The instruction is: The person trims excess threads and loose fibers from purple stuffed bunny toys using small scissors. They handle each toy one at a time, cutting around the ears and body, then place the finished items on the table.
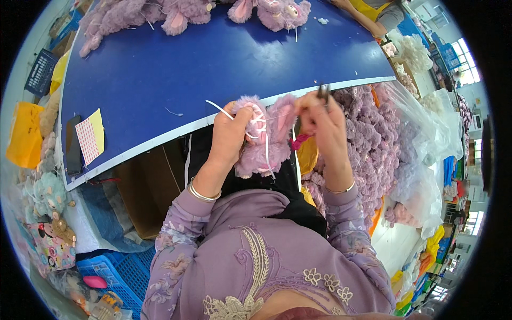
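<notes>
Lilac plush rabbit [277, 146] held up at the table's near edge, over the worker's lap; whether it touches the edge, I can't tell. White cord [258, 127] criss-crosses its pink patch, one loose end jutting toward 10 o'clock, another hanging toward 6.

Left hand [228, 132] at the toy's 9 o'clock, closed on the fur, thumb beside the lacing. Likely gripped there to steady the body and leave the crossings exposed. Right hand [322, 124] at 2 o'clock, blurred, fingers curled round a small dark tool [323, 92] pointing to 12. Perhaps tucked so the fingertips stay usable; whether they pinch cord or ear, can't tell.

Farther out: blue tabletop [213, 69] toward 12, plush rabbits [184, 18] lying along its far side at 11, probably set off to spare working room. Heaped lilac plush pieces [370, 138] at 3, seemingly within right-hand reach. Sticker sheet [88, 140] and dark phone-like slab [73, 146] at 9, out of the hands' way. Co-worker's forearm [360, 17] at 1.
</notes>
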Demonstrator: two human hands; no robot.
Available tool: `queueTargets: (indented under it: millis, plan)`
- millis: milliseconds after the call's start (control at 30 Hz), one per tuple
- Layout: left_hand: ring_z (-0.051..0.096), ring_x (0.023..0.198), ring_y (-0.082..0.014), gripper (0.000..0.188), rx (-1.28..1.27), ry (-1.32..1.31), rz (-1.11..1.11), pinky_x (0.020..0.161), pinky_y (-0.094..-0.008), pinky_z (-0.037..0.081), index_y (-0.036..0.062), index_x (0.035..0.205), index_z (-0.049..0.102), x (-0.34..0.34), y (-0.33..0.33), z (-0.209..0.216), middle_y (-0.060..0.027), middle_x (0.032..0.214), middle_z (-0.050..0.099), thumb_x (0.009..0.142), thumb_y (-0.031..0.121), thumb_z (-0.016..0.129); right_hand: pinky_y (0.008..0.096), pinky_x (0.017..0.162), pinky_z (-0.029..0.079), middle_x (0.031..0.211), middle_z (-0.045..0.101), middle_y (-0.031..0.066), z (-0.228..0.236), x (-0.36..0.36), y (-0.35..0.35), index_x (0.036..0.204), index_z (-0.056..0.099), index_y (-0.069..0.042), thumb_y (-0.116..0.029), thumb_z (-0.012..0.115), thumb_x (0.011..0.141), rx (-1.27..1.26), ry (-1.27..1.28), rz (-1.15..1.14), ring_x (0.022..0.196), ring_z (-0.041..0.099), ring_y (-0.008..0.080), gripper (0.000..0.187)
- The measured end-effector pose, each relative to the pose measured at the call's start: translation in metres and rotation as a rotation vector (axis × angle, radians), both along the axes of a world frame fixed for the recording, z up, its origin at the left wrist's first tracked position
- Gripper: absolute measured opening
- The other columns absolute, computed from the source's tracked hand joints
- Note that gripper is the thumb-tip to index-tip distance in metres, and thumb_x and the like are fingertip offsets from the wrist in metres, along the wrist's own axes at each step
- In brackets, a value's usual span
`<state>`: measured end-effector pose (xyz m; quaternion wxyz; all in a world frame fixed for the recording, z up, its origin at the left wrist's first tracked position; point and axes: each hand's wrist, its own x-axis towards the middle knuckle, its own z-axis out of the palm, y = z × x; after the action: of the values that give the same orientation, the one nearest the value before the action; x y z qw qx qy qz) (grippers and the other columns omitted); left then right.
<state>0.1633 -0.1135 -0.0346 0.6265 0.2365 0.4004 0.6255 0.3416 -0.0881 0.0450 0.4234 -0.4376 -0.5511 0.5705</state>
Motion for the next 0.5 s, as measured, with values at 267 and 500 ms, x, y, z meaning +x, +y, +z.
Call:
queueTargets:
  millis: [267,500]
  plan:
    - [0.056,0.048,-0.0079,0.011,-0.017,-0.015,-0.004,0.04,-0.0198,0.042,0.0035,0.089,0.059,-0.006,-0.001,0.011,-0.0027,0.069,0.062,0.089,0.014,0.056,0.0334,0.056,0.04,0.069,0.049,0.0125,0.01,0.006,-0.022,0.084,0.056,0.002,-0.014,0.064,0.085,0.467,-0.598,0.371,0.06,0.05,0.0221,0.018]
    - [0.055,0.048,-0.0064,0.011,-0.012,-0.019,0.012,0.039,-0.0189,0.043,0.0037,0.09,0.059,-0.003,-0.001,0.011,-0.0022,0.068,0.062,0.09,0.014,0.056,0.0473,0.057,0.042,0.071,0.057,0.0192,-0.005,-0.01,-0.025,0.08,0.055,-0.001,-0.028,0.057,0.091,0.494,-0.771,0.215,0.068,0.057,0.0405,0.029]
